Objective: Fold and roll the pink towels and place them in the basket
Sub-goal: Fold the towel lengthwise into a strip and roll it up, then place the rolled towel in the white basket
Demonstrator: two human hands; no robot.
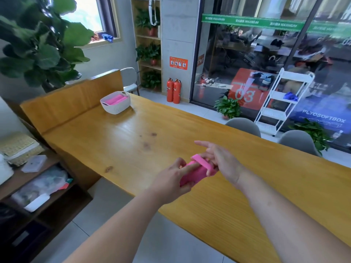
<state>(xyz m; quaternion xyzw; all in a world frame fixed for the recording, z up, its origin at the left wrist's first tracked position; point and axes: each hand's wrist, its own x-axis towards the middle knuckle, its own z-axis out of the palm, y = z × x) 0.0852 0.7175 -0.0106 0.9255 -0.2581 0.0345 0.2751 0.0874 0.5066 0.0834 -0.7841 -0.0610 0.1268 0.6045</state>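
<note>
Under left hand [170, 180], half-hidden pink towel [195, 174]

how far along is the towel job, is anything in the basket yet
Done: the white basket at the far end of the table already holds rolled pink towels.

In hand: another pink towel is held over the near table edge. The left hand grips its body and the right hand holds a loose flap.

Left: finish that roll and put it in the basket. No other loose towel is in view.
</note>
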